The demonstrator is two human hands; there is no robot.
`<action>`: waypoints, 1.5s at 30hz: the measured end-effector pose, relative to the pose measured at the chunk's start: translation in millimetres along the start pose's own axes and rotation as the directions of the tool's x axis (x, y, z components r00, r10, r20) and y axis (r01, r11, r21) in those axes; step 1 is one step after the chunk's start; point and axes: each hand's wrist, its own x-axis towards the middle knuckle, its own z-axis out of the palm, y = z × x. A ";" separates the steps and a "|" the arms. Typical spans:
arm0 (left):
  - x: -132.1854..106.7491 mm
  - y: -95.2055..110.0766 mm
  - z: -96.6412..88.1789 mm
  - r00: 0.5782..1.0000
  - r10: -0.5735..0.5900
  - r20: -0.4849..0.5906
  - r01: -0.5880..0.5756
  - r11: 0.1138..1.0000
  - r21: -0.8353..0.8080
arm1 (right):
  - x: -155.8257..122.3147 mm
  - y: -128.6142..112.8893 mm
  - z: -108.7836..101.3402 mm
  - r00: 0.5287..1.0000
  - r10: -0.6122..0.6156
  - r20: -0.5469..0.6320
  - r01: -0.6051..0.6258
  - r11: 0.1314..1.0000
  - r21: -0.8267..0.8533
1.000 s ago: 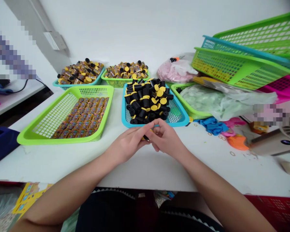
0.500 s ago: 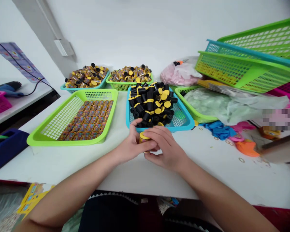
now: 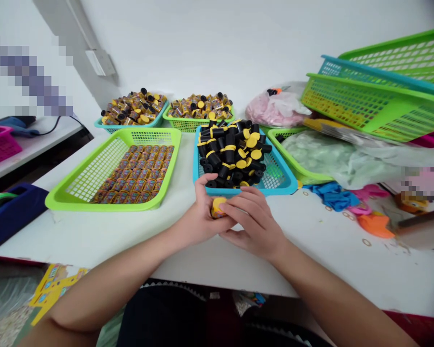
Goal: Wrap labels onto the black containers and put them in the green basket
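Note:
A small canister with a yellow cap (image 3: pixel 218 207) is between my two hands, above the front of the white table. My left hand (image 3: pixel 202 214) is closed around it, with the index finger sticking up beside it. The fingers of my right hand (image 3: pixel 255 219) are bent against the canister's right side and cap, and they hide much of its body. Just beyond my hands stands a blue basket (image 3: pixel 282 188), heaped with black canisters (image 3: pixel 229 154) that have yellow caps. To the left, a green basket (image 3: pixel 101 206) holds rows of labelled canisters (image 3: pixel 137 174).
Two baskets of loose labelled canisters (image 3: pixel 132 110) stand against the wall. At right are a green basket with plastic bags (image 3: pixel 311 152), stacked baskets (image 3: pixel 376 103), and blue (image 3: pixel 323 195) and orange balloons (image 3: pixel 378 225). A dark blue tape dispenser (image 3: pixel 18 212) sits at the left edge.
The canister has been tilted in my hands, so its yellow cap faces me more. My right fingers have shifted on it and opened slightly. The whole view has shifted a little.

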 end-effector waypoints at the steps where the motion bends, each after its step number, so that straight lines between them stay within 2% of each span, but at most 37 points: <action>1: 0.2 -1.5 0.8 1.000 -0.002 0.000 0.002 1.000 0.003 | -0.1 0.4 -0.6 1.000 0.005 0.000 -0.005 1.000 -0.008; 5: 2.1 -6.3 -0.2 0.992 0.040 0.121 -0.032 0.997 -0.069 | -1.5 -1.4 -2.6 0.993 0.113 -0.018 -0.111 0.990 0.092; 9: 2.8 -7.0 -9.5 0.948 0.139 0.284 -0.108 0.986 -0.123 | -3.8 -2.6 -4.3 0.986 0.163 -0.020 -0.158 0.976 0.148; 13: 2.7 -4.3 -17.5 0.912 0.113 0.395 -0.063 0.988 -0.139 | -3.5 -1.0 -4.2 0.982 0.186 -0.019 -0.182 0.975 0.124; 16: 4.3 -4.9 -16.8 0.938 0.053 0.342 0.015 0.981 -0.194 | -1.9 0.3 -3.0 0.985 0.163 -0.051 -0.160 0.985 0.063; 19: 5.7 -7.4 -13.0 0.961 0.041 0.274 0.014 0.981 -0.196 | -1.2 1.0 -2.3 0.983 0.163 -0.080 -0.160 0.987 0.033; 23: 4.1 -9.1 -11.0 0.949 0.102 0.298 -0.056 0.986 -0.157 | -2.1 1.4 -4.2 0.982 0.180 -0.056 -0.176 0.982 0.064; 27: 2.3 -7.6 -12.4 0.928 0.127 0.350 -0.071 0.983 -0.168 | -2.0 2.0 -6.6 0.984 0.176 -0.032 -0.173 0.982 0.081; 29: 2.7 -5.7 -12.3 0.935 0.117 0.335 -0.054 0.980 -0.190 | -1.4 2.8 -6.4 0.984 0.177 -0.023 -0.175 0.982 0.076; 31: 3.5 -3.3 -11.2 0.960 0.075 0.268 -0.024 0.982 -0.190 | -0.9 3.9 -5.3 0.990 0.140 -0.016 -0.139 0.989 0.059; 34: 3.9 -0.9 -7.9 0.986 0.050 0.157 -0.031 0.993 -0.118 | -0.5 4.6 -4.0 0.998 0.064 0.007 -0.064 0.998 0.022; 39: 1.2 -1.7 -1.9 0.989 0.137 0.049 -0.138 0.990 0.027 | -1.1 5.1 -4.7 0.999 -0.004 0.035 0.005 1.000 -0.025; 45: 0.9 9.8 -7.1 0.993 0.093 -0.068 -0.066 0.944 0.322 | -4.7 11.6 4.6 0.999 -0.017 0.035 0.019 0.997 -0.075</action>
